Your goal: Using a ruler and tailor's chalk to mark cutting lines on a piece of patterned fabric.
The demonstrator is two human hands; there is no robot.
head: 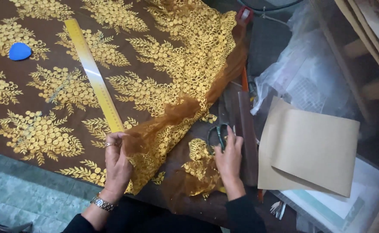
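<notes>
Head view: left hand [117, 166] pinches brown embroidered fabric [155, 77] on table; right hand [229, 159] apparently grasps scissors [217, 134]; tiled floor [21, 194] below.

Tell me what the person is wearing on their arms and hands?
Both arms have black sleeves. The left hand has a ring on one finger, and a silver metal wristwatch sits on that wrist. The right hand is bare, with no ring or watch visible, and its black sleeve starts at the wrist.
</notes>
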